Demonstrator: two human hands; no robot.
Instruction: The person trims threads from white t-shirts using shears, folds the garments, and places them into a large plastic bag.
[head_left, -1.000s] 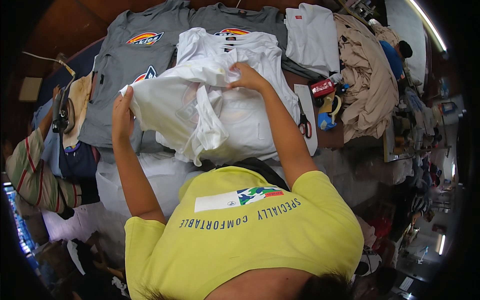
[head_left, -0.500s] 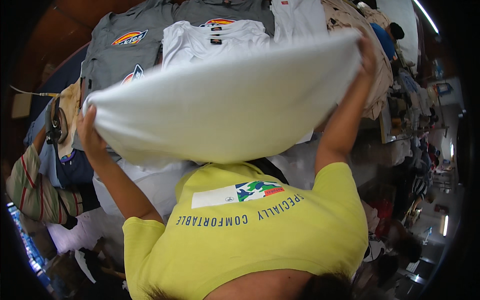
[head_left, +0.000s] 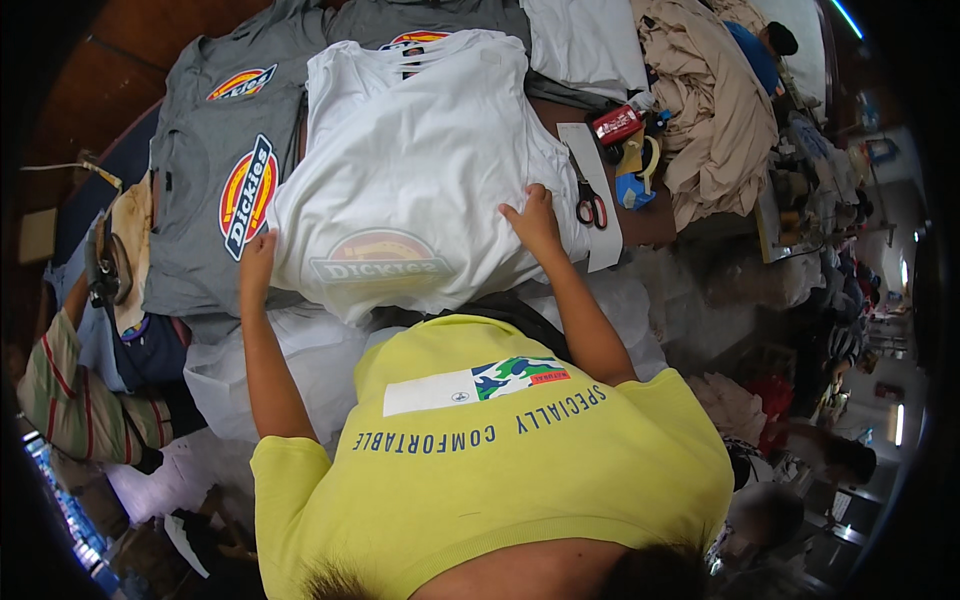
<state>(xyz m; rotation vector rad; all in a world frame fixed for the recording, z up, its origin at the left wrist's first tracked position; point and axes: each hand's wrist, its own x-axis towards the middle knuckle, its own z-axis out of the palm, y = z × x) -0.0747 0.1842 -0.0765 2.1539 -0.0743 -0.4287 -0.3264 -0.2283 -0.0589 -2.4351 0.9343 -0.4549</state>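
Note:
A white T-shirt (head_left: 400, 200) lies spread over a pile of white shirts, with a coloured print showing faintly through its lower part. My left hand (head_left: 258, 258) is closed on its lower left edge, beside the print of a grey T-shirt (head_left: 190, 225). On the right side of the white T-shirt, my right hand (head_left: 535, 222) pinches the fabric, thumb and fingers apart from the side edge. The fingertips of both hands are partly hidden.
Right of the shirts lie black-handled scissors (head_left: 591, 205) on a white paper strip (head_left: 603, 245), a red box (head_left: 617, 124) and a tape roll (head_left: 648, 158). Beige cloth (head_left: 700, 110) is heaped beyond. At left, a person's striped sleeve (head_left: 75, 390) is near an iron (head_left: 110, 265).
The white T-shirt, held up and stretched between both hands, has come down onto the pile. Both hands have moved lower and closer together, uncovering the scissors and red box.

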